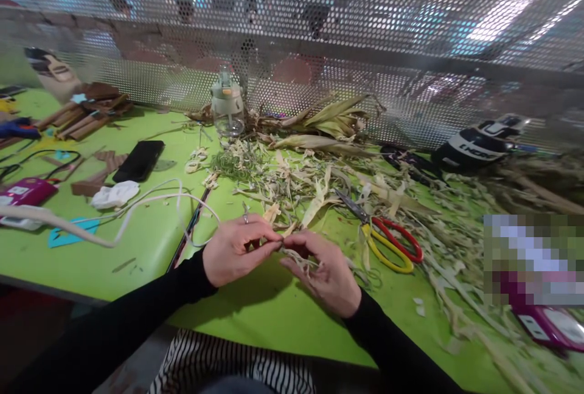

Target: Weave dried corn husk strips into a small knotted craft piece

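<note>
Left of the scissors [366, 221], the person worked with both hands over the green table [274, 321]. A thin, pale strip [298, 256] ran between the hands, on the near left side of the scissors. The left hand [241, 251] pinched its end narrowly between thumb and forefinger, so the strip lay just right of those fingertips. The right hand [326, 269], nearer the scissors, curled loosely around the strip, which passed between thumb and fingers; how firmly it gripped, I could not tell. Scraps of dried leaf [292, 178] lay beyond the scissors and left of them. A black phone [139, 161] lay well to their left, and a dark bottle [474, 145] beyond them to the right.
</note>
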The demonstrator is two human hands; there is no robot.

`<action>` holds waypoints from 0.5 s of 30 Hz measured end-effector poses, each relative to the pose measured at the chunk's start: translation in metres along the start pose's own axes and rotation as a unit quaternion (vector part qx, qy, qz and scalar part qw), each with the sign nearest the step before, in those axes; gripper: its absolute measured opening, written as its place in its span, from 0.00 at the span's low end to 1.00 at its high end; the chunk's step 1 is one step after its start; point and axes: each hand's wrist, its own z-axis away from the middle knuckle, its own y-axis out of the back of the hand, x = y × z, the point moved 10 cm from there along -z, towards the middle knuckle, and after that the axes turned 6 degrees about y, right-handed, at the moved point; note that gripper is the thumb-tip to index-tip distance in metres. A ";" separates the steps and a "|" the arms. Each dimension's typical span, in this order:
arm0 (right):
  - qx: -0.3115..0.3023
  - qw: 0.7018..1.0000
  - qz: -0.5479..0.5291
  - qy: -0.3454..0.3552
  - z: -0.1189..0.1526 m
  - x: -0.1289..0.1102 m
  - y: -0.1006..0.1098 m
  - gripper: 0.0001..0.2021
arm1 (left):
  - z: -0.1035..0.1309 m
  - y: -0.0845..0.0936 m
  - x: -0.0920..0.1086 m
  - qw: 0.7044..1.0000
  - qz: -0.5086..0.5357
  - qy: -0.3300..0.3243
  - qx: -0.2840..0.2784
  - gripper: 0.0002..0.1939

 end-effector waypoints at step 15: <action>-0.028 0.940 0.305 0.147 0.005 -0.033 -0.017 0.11 | 0.007 -0.030 -0.027 0.956 0.182 0.195 -0.126 0.14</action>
